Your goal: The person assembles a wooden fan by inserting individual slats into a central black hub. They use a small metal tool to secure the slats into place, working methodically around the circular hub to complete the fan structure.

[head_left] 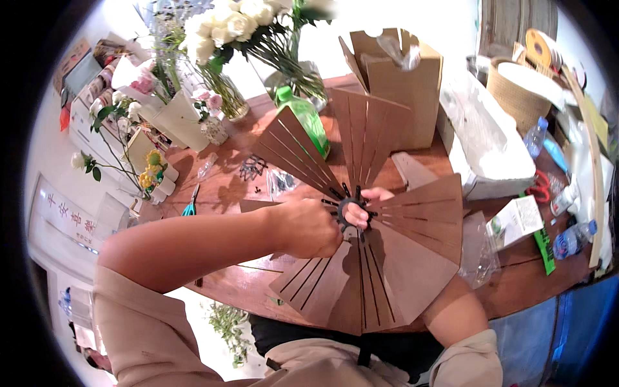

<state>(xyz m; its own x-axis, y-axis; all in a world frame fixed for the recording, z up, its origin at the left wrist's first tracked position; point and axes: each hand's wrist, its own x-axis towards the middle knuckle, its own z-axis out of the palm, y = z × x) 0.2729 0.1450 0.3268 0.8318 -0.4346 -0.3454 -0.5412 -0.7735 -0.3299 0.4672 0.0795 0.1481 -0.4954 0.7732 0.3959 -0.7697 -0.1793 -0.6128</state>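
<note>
Brown slotted wedge-shaped panels [419,245] fan out around a small black ring [342,217], forming a wheel with gaps at the upper left, upper right and left. Short black pegs sit at the panels' inner ends around the ring. My right hand [356,214] grips this wheel from behind at its hub; its fingertips show through and above the ring, and the panels hide the rest. Against the ring's left side, my left hand [313,227] is closed with the knuckles up, and whatever its fingers hold is hidden.
Teal-handled scissors [189,209], black plastic parts [253,168] and a green bottle [303,119] lie or stand beyond the wheel. A cardboard box [412,97] and white foam box [483,129] are behind. At right are a small white carton [516,218] and water bottle [574,240].
</note>
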